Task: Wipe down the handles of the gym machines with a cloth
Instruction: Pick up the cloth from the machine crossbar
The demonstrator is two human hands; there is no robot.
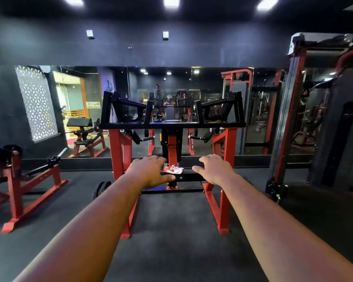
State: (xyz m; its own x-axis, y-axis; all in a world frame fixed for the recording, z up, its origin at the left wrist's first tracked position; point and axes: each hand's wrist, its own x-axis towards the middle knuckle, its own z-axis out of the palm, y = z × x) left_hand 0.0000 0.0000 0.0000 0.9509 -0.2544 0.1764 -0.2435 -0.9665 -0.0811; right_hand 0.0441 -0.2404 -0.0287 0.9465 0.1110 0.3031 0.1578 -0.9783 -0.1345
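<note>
A red and black gym machine (118, 151) stands straight ahead of me, with black handles (149, 138) sticking out on both sides of its centre post. A crumpled white and red cloth (174, 169) lies on the machine's low black crossbar (190, 177). My left hand (151, 171) reaches forward just left of the cloth, fingers relaxed, thumb near the crossbar. My right hand (214, 168) hovers just right of the cloth, fingers spread and loose. Neither hand holds the cloth.
A wall mirror (208, 94) runs behind the machine. Another red machine (14, 180) stands at the left, and a tall cable tower (289, 119) at the right. Dark rubber floor (171, 231) stretches between me and the machine.
</note>
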